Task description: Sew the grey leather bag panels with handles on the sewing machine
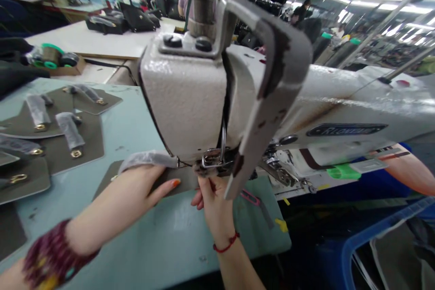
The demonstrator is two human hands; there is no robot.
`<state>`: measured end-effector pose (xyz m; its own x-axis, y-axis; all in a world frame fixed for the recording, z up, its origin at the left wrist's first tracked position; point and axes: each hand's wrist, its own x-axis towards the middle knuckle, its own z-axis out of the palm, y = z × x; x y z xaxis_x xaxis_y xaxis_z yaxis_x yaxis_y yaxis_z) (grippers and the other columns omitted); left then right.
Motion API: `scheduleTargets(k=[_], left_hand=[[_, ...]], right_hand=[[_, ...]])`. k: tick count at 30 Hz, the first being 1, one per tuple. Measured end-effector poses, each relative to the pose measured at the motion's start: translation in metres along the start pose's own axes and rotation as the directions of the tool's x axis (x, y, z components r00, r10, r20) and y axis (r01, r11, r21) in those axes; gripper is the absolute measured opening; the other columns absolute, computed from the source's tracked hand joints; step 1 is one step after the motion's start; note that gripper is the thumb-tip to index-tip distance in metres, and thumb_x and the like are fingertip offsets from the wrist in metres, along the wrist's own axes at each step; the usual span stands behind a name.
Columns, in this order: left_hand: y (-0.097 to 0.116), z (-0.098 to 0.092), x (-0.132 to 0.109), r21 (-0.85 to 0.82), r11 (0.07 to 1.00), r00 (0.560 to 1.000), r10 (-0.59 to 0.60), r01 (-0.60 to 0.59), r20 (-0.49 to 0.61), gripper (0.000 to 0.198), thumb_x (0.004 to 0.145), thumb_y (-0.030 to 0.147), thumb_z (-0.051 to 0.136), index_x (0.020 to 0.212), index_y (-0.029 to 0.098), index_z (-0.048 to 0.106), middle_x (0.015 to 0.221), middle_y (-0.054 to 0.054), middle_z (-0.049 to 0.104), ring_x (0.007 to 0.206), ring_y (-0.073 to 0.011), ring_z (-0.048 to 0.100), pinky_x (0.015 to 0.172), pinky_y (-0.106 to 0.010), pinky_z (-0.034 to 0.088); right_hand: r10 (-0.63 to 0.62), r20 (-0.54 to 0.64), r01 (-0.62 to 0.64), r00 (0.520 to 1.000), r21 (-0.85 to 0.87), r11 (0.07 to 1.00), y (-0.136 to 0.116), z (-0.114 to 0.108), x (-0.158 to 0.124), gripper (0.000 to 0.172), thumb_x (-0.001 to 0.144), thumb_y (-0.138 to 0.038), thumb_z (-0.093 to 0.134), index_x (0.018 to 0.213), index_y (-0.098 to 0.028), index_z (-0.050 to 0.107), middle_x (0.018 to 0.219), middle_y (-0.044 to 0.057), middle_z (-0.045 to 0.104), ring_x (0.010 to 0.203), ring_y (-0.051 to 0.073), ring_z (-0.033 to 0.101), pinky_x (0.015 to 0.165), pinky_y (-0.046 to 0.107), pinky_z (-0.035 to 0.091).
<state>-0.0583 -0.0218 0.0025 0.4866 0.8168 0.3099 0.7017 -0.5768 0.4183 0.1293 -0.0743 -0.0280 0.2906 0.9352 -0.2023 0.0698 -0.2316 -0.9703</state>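
My left hand (142, 186) lies flat, fingers stretched out, on a grey-brown leather piece (108, 177) on the sewing table, just left of the needle area. A wrapped strap (146, 158) on that piece runs under the machine head. My right hand (210, 197), with a red cord at the wrist, reaches under the presser foot (212, 163) with fingers pinched at the edge of the piece. The white sewing machine head (186, 99) hides the fingertips of both hands in part.
Several finished grey pieces with wrapped straps and brass rings (73, 138) lie stacked at the left on the pale blue table (142, 240). A blue bin (374, 244) stands at lower right. Thread spools (50, 56) and black bags (136, 18) sit on a far table. Another person's arm (411, 172) shows at right.
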Motion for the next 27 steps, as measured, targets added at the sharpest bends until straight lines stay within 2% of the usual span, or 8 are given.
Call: scheduleTargets(k=[2, 4, 6, 8, 10, 14, 18, 27], left_hand=[[0.014, 0.015, -0.041, -0.093, 0.993, 0.996, -0.076, 0.072, -0.042, 0.033, 0.088, 0.044, 0.06, 0.113, 0.025, 0.07, 0.119, -0.01, 0.071, 0.11, -0.0302, 0.065, 0.096, -0.043, 0.051], [0.034, 0.041, -0.069, -0.446, 0.877, 0.978, -0.207, 0.178, -0.017, 0.021, 0.086, 0.037, 0.065, 0.103, 0.027, 0.073, 0.107, -0.008, 0.071, 0.098, -0.0253, 0.067, 0.084, -0.033, 0.055], [0.052, 0.072, -0.075, -0.824, 0.429, 0.909, -0.35, 0.371, 0.227, 0.03, 0.086, 0.046, 0.064, 0.107, 0.025, 0.071, 0.087, -0.006, 0.07, 0.077, -0.0206, 0.066, 0.063, -0.027, 0.054], [0.064, 0.098, -0.06, -0.94, -0.097, 0.847, -0.411, 0.328, 0.338, 0.046, 0.081, 0.06, 0.065, 0.109, 0.024, 0.07, 0.087, -0.006, 0.068, 0.068, -0.0177, 0.06, 0.057, -0.026, 0.049], [0.065, 0.11, -0.037, -0.919, -0.304, 0.809, -0.456, 0.25, 0.371, 0.042, 0.075, 0.057, 0.073, 0.091, 0.018, 0.074, 0.081, -0.005, 0.068, 0.07, -0.017, 0.058, 0.066, -0.028, 0.05], [0.047, 0.101, -0.016, -0.91, -0.123, 0.688, -0.616, 0.397, 0.384, 0.029, 0.065, 0.04, 0.086, 0.071, 0.015, 0.074, 0.067, -0.002, 0.067, 0.069, -0.0177, 0.058, 0.071, -0.028, 0.047], [0.035, 0.089, -0.025, -0.79, 0.073, 0.617, -0.669, 0.609, 0.414, 0.038, 0.065, 0.049, 0.081, 0.053, 0.017, 0.065, 0.044, 0.003, 0.048, 0.055, -0.0165, 0.049, 0.058, -0.028, 0.041], [0.051, 0.076, -0.012, -0.822, 0.056, 0.682, -0.591, 0.567, 0.431, 0.047, 0.077, 0.055, 0.071, 0.055, 0.02, 0.047, 0.055, 0.006, 0.032, 0.055, -0.011, 0.025, 0.05, -0.025, 0.026]], right_hand=[[-0.024, 0.006, 0.024, 1.0, -0.016, 1.0, 0.0, -0.001, 0.0, 0.056, 0.094, -0.048, 0.049, 0.046, -0.019, 0.048, 0.039, 0.0, 0.053, 0.036, 0.008, 0.047, 0.043, 0.017, 0.037], [-0.039, 0.017, 0.04, 0.999, -0.022, 0.999, 0.0, -0.001, 0.001, 0.056, 0.094, -0.048, 0.048, 0.046, -0.02, 0.048, 0.038, 0.0, 0.051, 0.035, 0.009, 0.045, 0.042, 0.018, 0.036], [-0.058, 0.02, 0.059, 0.998, -0.035, 0.998, -0.001, -0.001, 0.001, 0.054, 0.094, -0.047, 0.048, 0.047, -0.02, 0.047, 0.038, -0.001, 0.051, 0.035, 0.009, 0.045, 0.042, 0.018, 0.036], [-0.09, 0.018, 0.091, 0.996, -0.069, 0.993, -0.003, -0.003, 0.002, 0.054, 0.094, -0.045, 0.049, 0.047, -0.021, 0.046, 0.038, -0.001, 0.052, 0.037, 0.01, 0.048, 0.046, 0.019, 0.039], [-0.132, 0.017, 0.133, 0.991, -0.121, 0.984, -0.006, -0.004, 0.003, 0.054, 0.095, -0.041, 0.05, 0.046, -0.021, 0.045, 0.038, -0.002, 0.051, 0.039, 0.01, 0.05, 0.05, 0.019, 0.04], [-0.195, -0.007, 0.189, 0.981, -0.211, 0.959, -0.007, -0.007, 0.003, 0.054, 0.095, -0.038, 0.052, 0.044, -0.02, 0.042, 0.036, -0.004, 0.044, 0.038, 0.009, 0.046, 0.051, 0.021, 0.036], [-0.197, -0.002, 0.193, 0.98, -0.174, 0.966, -0.002, -0.01, -0.001, 0.052, 0.097, -0.042, 0.051, 0.05, -0.019, 0.047, 0.043, -0.002, 0.051, 0.043, 0.01, 0.049, 0.053, 0.021, 0.037], [-0.055, 0.085, 0.041, 0.995, 0.157, 0.987, 0.001, -0.016, -0.012, 0.035, 0.093, -0.041, 0.056, 0.069, -0.016, 0.059, 0.055, -0.001, 0.059, 0.048, 0.01, 0.051, 0.05, 0.019, 0.041]])
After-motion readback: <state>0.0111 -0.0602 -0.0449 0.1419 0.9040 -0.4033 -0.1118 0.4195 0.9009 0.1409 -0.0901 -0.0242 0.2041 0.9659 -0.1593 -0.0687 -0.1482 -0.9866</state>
